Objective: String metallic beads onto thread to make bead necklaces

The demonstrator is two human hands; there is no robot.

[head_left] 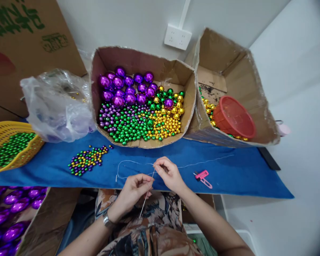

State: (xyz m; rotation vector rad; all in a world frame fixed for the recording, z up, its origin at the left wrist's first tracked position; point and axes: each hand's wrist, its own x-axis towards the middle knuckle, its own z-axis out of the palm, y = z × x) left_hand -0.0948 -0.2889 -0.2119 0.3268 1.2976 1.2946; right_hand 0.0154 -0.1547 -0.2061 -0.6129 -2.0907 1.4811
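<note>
My left hand [137, 192] is pinched round the middle of a long thin needle [143, 206], which slants down toward my lap. At its upper end, the fingertips of my right hand [169, 174] are closed on the needle's tip and the thread there; exactly how they meet is too small to see. White thread [194, 164] trails to the right over the blue cloth, and another loop of it curves out to the left. Right of my hands lies a pink cutter [202, 175]. A small heap of mixed purple, green and gold beads [88, 160] rests to the left.
A cardboard box [190, 103] of sorted beads and balls stands behind my hands. Right of it, another box [264, 113] contains a red basket [233, 117]. On the left are a yellow basket [33, 149] of green beads and a plastic bag [61, 110]. The blue cloth [242, 177] covers the table.
</note>
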